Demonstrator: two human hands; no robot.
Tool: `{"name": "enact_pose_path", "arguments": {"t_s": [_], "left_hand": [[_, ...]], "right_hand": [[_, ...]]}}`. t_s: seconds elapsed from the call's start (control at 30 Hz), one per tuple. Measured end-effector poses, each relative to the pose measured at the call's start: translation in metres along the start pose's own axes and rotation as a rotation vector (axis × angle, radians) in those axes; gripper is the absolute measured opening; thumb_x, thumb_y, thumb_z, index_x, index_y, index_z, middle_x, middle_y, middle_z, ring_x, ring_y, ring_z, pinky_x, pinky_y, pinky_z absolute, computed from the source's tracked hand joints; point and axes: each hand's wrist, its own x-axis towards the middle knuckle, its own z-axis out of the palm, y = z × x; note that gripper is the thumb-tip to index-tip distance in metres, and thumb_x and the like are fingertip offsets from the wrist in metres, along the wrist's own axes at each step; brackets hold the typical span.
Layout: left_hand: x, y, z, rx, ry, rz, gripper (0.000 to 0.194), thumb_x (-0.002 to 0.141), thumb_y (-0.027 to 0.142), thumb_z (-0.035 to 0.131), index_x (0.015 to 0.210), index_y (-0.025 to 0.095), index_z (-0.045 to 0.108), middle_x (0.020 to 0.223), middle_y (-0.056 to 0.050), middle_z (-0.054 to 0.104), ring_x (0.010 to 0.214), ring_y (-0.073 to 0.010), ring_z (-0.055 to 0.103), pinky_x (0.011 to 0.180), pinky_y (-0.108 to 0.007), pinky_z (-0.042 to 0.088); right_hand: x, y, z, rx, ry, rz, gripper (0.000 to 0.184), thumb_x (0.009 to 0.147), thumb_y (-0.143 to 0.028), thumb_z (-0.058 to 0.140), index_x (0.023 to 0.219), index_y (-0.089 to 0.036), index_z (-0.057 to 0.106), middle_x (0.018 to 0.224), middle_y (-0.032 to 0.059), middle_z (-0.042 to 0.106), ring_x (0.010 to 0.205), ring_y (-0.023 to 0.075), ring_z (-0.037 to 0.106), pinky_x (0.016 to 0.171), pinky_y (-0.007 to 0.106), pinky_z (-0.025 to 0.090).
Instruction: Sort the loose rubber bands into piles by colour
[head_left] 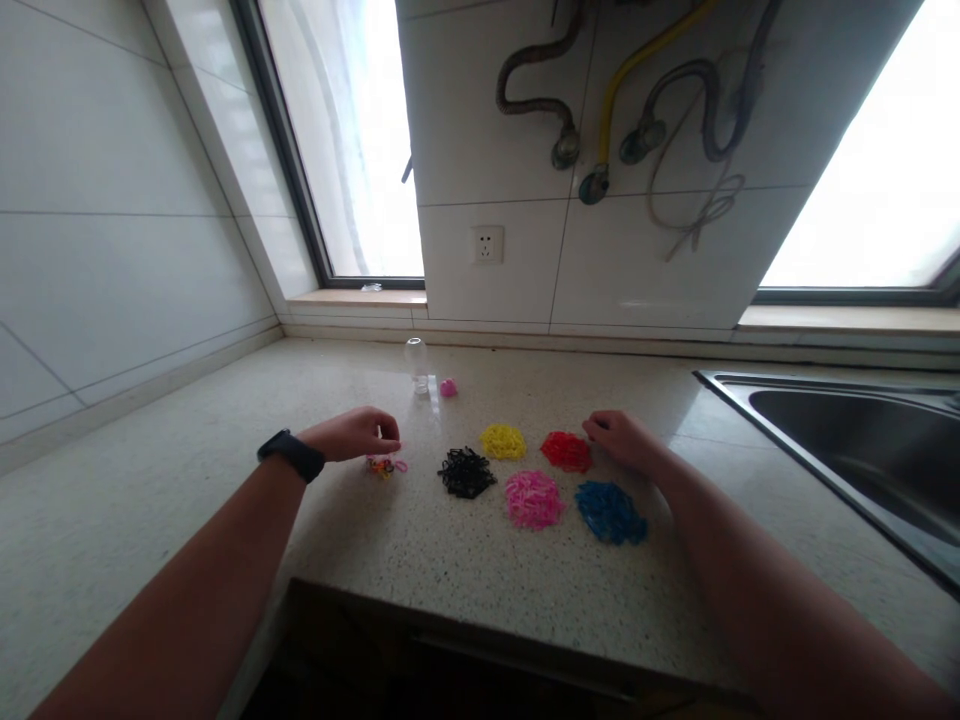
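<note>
Small pieces that look like rubber bands lie sorted by colour on the counter: a yellow pile [503,442], a red pile [567,452], a black pile [466,473], a pink pile [534,500] and a blue pile [611,513]. My left hand [358,434], with a dark watch on its wrist, hovers over or rests by a small mixed-colour heap [384,467]. Its fingers are curled in; anything between them is hidden. At the right edge of the red pile is my right hand [616,436], fingers pinched together. What it grips, if anything, is too small to make out.
A clear bottle-like container [416,366] stands behind the piles, beside a small pink object [448,387]. To the right a steel sink [727,395] is set into the counter [420,570]. Hoses [611,90] and a socket [487,245] are on the tiled wall.
</note>
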Motion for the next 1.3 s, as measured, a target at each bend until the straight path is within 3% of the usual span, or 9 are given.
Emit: {"name": "enact_pose_path", "arguments": {"t_s": [0.3,0.53,0.77,0.93,1.03,1.1,1.17,1.3], "left_hand": [[-0.007,0.075,0.024,-0.514,-0.002,0.237,0.021,0.083,0.036,0.067,0.086,0.016,0.06,0.087,-0.004,0.066,0.063,-0.0087,0.044,0.054,-0.021,0.031],[-0.007,0.122,0.08,-0.951,-0.12,0.342,0.033,0.08,0.041,0.073,0.082,0.016,0.052,0.079,-0.002,0.061,0.055,-0.0055,0.039,0.049,-0.02,0.025],[-0.007,0.144,0.138,-1.199,-0.285,0.34,0.039,0.078,0.044,0.077,0.079,0.016,0.05,0.073,0.0,0.057,0.048,-0.0029,0.031,0.046,-0.02,0.02],[-0.006,0.147,0.158,-1.326,-0.39,0.339,0.033,0.077,0.034,0.08,0.078,0.014,0.054,0.075,-0.001,0.061,0.047,-0.0022,0.037,0.043,-0.018,0.022],[-0.007,0.145,0.164,-1.31,-0.382,0.331,0.029,0.078,0.03,0.079,0.079,0.014,0.055,0.075,-0.002,0.062,0.045,-0.0018,0.038,0.041,-0.016,0.026],[-0.008,0.145,0.165,-1.289,-0.34,0.322,0.027,0.079,0.029,0.078,0.08,0.014,0.056,0.076,-0.001,0.062,0.044,-0.0019,0.04,0.039,-0.016,0.029],[-0.008,0.145,0.165,-1.261,-0.289,0.32,0.026,0.08,0.028,0.078,0.079,0.014,0.056,0.077,0.0,0.062,0.043,-0.0018,0.042,0.038,-0.016,0.033],[-0.006,0.145,0.163,-1.209,-0.221,0.338,0.023,0.081,0.026,0.076,0.079,0.014,0.057,0.077,0.001,0.06,0.044,-0.0011,0.042,0.039,-0.015,0.035]], "right_hand": [[-0.002,-0.001,-0.001,-0.021,0.004,-0.011,0.035,0.085,-0.042,0.044,0.066,-0.017,0.059,0.06,0.0009,0.052,0.06,0.0146,0.047,0.056,0.028,0.028],[-0.001,0.0,0.002,-0.005,0.009,-0.031,0.036,0.086,-0.042,0.045,0.067,-0.016,0.062,0.06,0.0012,0.054,0.06,0.0139,0.048,0.057,0.027,0.029],[-0.002,0.001,0.005,0.024,0.034,-0.048,0.037,0.087,-0.042,0.046,0.068,-0.016,0.064,0.061,0.0016,0.058,0.059,0.0133,0.049,0.058,0.027,0.031],[-0.006,-0.008,0.0,0.054,0.059,-0.065,0.032,0.084,-0.038,0.05,0.063,-0.017,0.061,0.058,-0.0001,0.052,0.058,0.0127,0.046,0.057,0.027,0.028],[-0.015,-0.027,-0.008,0.246,0.066,-0.062,0.033,0.084,-0.04,0.053,0.062,-0.017,0.06,0.055,-0.0018,0.046,0.055,0.0117,0.04,0.055,0.027,0.027],[-0.025,-0.043,-0.016,0.514,0.011,-0.063,0.035,0.085,-0.045,0.053,0.065,-0.017,0.059,0.053,-0.0044,0.04,0.051,0.01,0.034,0.052,0.026,0.026],[-0.037,-0.059,-0.024,0.751,-0.124,-0.123,0.037,0.086,-0.049,0.057,0.067,-0.017,0.057,0.055,-0.0054,0.041,0.05,0.0084,0.032,0.05,0.024,0.025],[-0.056,-0.081,-0.037,0.812,-0.431,-0.304,0.034,0.084,-0.046,0.066,0.074,-0.014,0.065,0.065,-0.0013,0.055,0.057,0.0085,0.043,0.054,0.023,0.034]]}}
